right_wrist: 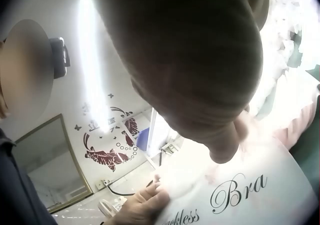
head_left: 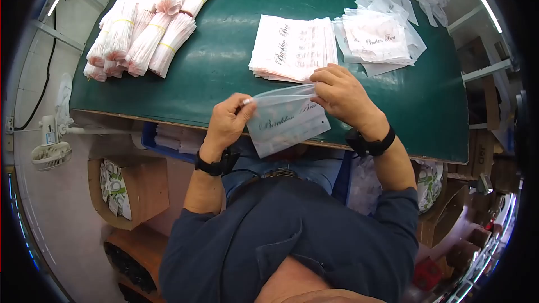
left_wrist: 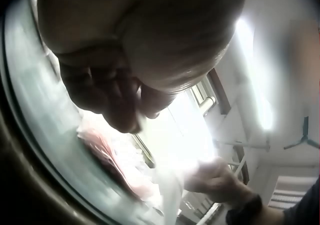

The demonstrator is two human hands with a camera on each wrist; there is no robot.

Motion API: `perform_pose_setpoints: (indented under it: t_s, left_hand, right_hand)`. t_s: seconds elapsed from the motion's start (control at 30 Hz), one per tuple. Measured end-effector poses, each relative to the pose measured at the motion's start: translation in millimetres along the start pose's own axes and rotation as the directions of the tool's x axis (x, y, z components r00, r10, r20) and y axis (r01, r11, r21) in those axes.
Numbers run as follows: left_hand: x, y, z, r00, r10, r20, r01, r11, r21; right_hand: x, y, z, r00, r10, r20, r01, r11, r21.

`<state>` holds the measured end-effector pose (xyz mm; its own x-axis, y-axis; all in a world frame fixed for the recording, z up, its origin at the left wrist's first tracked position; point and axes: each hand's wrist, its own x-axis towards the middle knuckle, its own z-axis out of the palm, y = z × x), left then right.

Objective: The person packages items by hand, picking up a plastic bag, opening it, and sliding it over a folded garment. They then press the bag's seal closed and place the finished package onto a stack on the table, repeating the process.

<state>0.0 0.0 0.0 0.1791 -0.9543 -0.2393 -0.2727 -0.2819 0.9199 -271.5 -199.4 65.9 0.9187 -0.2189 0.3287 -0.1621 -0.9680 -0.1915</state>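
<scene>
1. Clear bag (head_left: 289, 129) hung nr the printed stack (head_left: 295, 47), on the person's side of it.
2. L hand (head_left: 227, 119): fingers pinched bag's top L corner, nearer the person than the stack.
3. R hand (head_left: 345, 95): fingers pinched bag's top edge nr R corner, just beside the stack.
4. Handling called for light, even pinches, edge taut, film w/o creases.

Translucent, flat rectangular plastic bag (head_left: 287, 129), printed in black script lettering ending in "Bra", with a small dark dot near its right edge. It is pinched at both upper corners and tilted, right side higher, at the near edge of the green table (head_left: 216, 56).
</scene>
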Motion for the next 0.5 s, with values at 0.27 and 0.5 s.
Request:
perform_pose_setpoints:
  t_s: [0.27, 0.5]
  left_hand:
    - [-5.6, 103.2, -4.1, 0.755, 0.626, 0.194, -0.555, 0.452, 0.699]
    - [52.1, 50.1, -31.0, 0.98, 0.196, -0.018, -0.196, 0.98, 0.04]
  right_hand:
    - [47.2, -28.8, -11.0, 0.985, -0.158, 0.071, 0.154, 0.986, 0.061]
    - [34.1, -63.1, 10.5, 0.831, 0.319, -0.455, -0.131, 0.908, 0.398]
